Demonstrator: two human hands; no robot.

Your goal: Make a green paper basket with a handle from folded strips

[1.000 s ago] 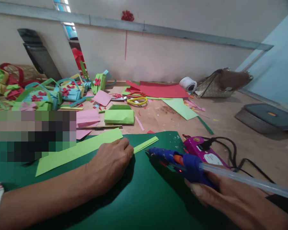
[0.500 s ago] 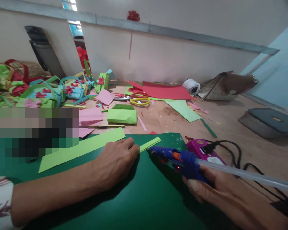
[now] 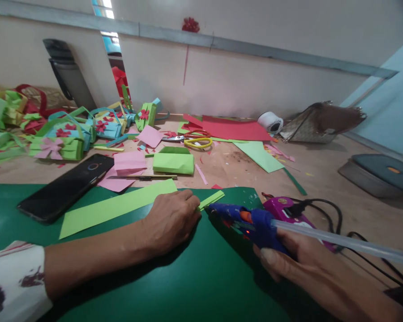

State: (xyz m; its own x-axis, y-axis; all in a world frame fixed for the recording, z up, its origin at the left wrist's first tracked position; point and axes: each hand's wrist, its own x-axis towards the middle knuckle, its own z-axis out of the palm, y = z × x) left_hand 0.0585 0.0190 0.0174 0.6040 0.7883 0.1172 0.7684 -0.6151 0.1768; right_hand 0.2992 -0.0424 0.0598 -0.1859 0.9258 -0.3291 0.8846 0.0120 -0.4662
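Note:
My left hand (image 3: 171, 219) rests on a dark green sheet (image 3: 188, 277), its fingers pinched on a narrow light green paper strip (image 3: 211, 199). My right hand (image 3: 289, 259) grips a blue glue gun (image 3: 248, 222) with a clear glue stick (image 3: 342, 243) sticking out the back. The gun's nozzle points at the strip's end, just right of my left fingertips. A wider light green strip (image 3: 114, 208) lies to the left of my left hand.
A black phone (image 3: 65, 188) lies at the left. Behind are a folded green paper (image 3: 173, 162), pink sheets (image 3: 129, 162), scissors (image 3: 191, 138), paper baskets (image 3: 58, 136), red paper (image 3: 235, 129), a tape roll (image 3: 270, 121), a bag (image 3: 319, 120). A purple device (image 3: 285, 210) with black cable sits right.
My left hand has slid right along the narrow strip, closer to the glue gun's nozzle. The view has shifted a little; the gun has stayed at the strip's end.

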